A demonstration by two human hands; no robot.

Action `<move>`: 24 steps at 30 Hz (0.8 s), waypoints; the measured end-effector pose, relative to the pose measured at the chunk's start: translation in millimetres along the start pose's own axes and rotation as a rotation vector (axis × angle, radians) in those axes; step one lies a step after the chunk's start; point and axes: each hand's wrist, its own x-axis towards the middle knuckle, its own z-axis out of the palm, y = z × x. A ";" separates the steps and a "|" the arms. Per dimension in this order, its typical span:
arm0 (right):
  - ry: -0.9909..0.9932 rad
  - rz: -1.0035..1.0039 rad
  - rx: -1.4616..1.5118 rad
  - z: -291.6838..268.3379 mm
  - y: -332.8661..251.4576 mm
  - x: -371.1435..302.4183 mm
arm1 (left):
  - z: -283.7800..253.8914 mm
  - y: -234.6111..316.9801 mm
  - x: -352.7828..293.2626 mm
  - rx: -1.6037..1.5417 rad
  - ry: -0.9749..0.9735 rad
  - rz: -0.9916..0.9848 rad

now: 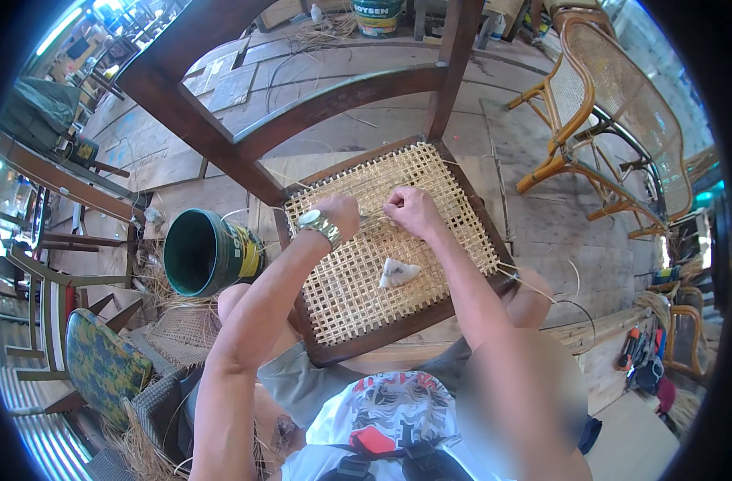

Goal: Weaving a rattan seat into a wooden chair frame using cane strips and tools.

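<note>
A dark wooden chair (346,100) stands before me, its seat (346,309) woven in an open lattice of pale cane strands. My left hand (338,215), with a metal watch (319,228) on its wrist, is closed low over the far half of the weave; its fingertips are hidden. Just to its right, my right hand (414,213) pinches at the weave with thumb and fingers, apparently on a thin cane strand. On the nearer part of the seat rests a small white wedge-shaped piece (398,272) with dark marks. Loose strand ends stick out past the seat frame.
A green bucket (210,252) lies tilted left of the chair. A rattan chair (614,120) stands at the far right, another bucket (376,16) at the back. Chairs and a camouflage-patterned cushion (105,353) crowd the left. Hand tools (643,353) and cane bundles are at the right.
</note>
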 end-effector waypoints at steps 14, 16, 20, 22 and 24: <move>0.047 -0.101 -0.219 16.9 -23.6 -8.1 | 22.2 -22.2 5.0 -0.487 -0.090 -0.177; 0.111 -0.168 -0.319 18.9 -25.6 -12.5 | 10.3 -14.8 3.6 -0.663 -0.181 -0.338; 0.014 0.033 -0.130 32.5 -24.0 -4.6 | 18.4 -22.5 8.7 -0.294 -0.144 -0.135; -0.016 0.077 -0.102 32.5 -22.6 -5.6 | 11.6 -24.8 -8.5 -0.170 -0.016 -0.147; -0.062 -0.048 -0.097 21.4 -20.2 -9.4 | -11.3 -43.5 -29.0 -0.071 0.144 -0.225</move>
